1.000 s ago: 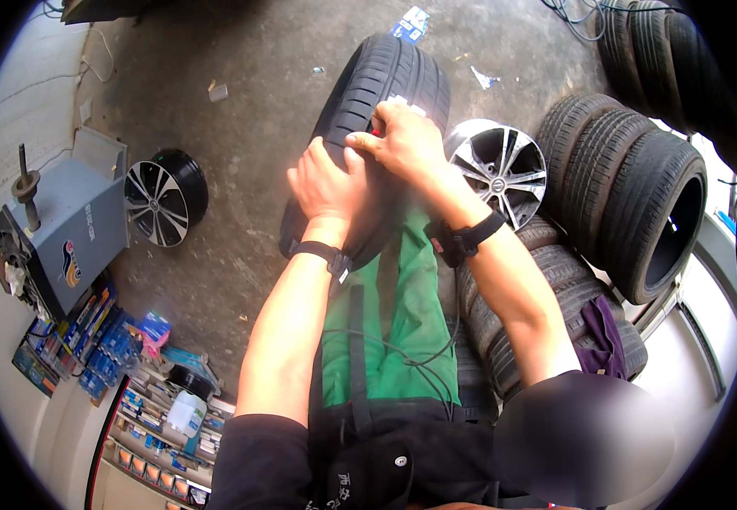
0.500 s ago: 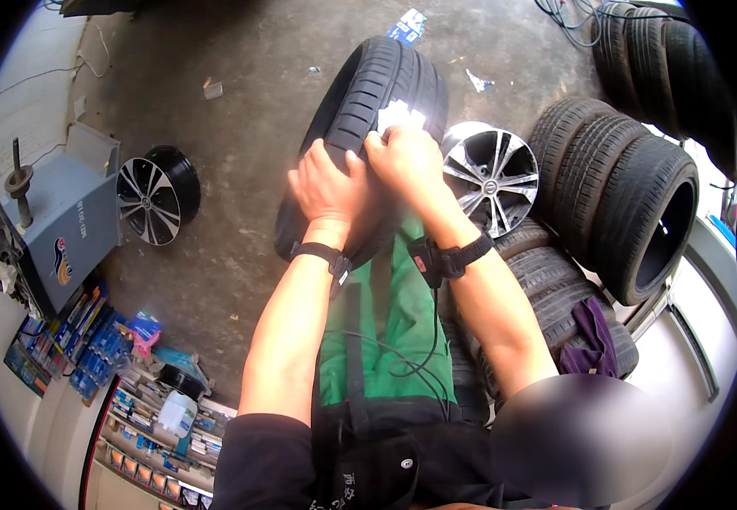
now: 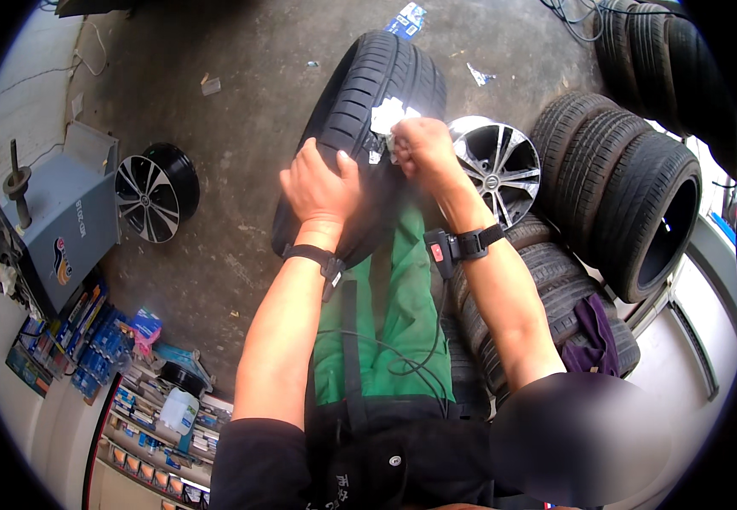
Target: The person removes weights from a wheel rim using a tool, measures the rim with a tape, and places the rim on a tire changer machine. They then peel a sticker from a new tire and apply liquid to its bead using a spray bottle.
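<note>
A black tire point(image 3: 368, 76) stands upright between my legs at the upper middle, with a crumpled white label or paper point(image 3: 386, 117) on its tread. My left hand point(image 3: 320, 185) grips the tire's left part, its fingers bent against the rubber and its thumb raised toward the tread. My right hand point(image 3: 421, 149) is closed at the white label, fingertips pinching its lower right part. Both wrists wear dark straps with small devices. A silver-and-black alloy rim point(image 3: 497, 166) lies just right of the tire, partly behind my right arm.
At left are a grey machine point(image 3: 66, 238) with an upright shaft and a second rim point(image 3: 151, 191). Lower left are shelves point(image 3: 139, 425) with boxes and containers. On the right lie several tires point(image 3: 632, 204), more tires point(image 3: 645, 51) behind, and a purple cloth point(image 3: 591, 336). Paper scraps point(image 3: 479, 75) lie on the floor.
My right hand has shifted right and closed up at the white label, which now shows crumpled and lifted. My left hand has moved slightly left on the tire.
</note>
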Tool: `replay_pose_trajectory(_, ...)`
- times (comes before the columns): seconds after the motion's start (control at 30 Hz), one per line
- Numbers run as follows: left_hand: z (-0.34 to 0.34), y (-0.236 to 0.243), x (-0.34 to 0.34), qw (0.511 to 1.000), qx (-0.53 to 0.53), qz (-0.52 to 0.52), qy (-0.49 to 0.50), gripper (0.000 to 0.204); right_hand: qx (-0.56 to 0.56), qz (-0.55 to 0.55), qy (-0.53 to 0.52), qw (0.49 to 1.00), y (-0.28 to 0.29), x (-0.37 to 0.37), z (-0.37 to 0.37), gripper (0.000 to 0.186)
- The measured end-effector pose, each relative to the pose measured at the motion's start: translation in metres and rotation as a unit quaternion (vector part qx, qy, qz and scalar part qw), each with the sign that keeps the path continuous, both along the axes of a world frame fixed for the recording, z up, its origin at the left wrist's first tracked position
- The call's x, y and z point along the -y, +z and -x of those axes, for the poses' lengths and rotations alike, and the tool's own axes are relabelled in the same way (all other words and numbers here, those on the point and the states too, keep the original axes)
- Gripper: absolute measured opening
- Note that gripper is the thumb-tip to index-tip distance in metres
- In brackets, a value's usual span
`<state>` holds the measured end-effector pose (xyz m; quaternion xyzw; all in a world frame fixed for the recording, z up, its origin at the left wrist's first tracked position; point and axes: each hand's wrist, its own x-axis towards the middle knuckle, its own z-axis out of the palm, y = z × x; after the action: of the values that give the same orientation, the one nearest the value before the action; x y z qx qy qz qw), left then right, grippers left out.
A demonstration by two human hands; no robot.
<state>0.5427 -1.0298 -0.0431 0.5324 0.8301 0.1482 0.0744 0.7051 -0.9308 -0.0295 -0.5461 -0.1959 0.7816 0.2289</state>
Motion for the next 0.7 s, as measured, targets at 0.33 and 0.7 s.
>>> replay_pose_trajectory(0.33,0.011,-0.001,-0.004,1.0,0.012,0.008,-0.004,0.047,-0.295,0.125,-0.275,0.907,-0.034,0.0,-0.024,0.032)
replay_pose_trajectory(0.7,0.031,-0.002,0.017,1.0,0.018,0.005,-0.022,0.047,0.175,-0.345,0.021,0.922,0.025,-0.041,-0.063,0.018)
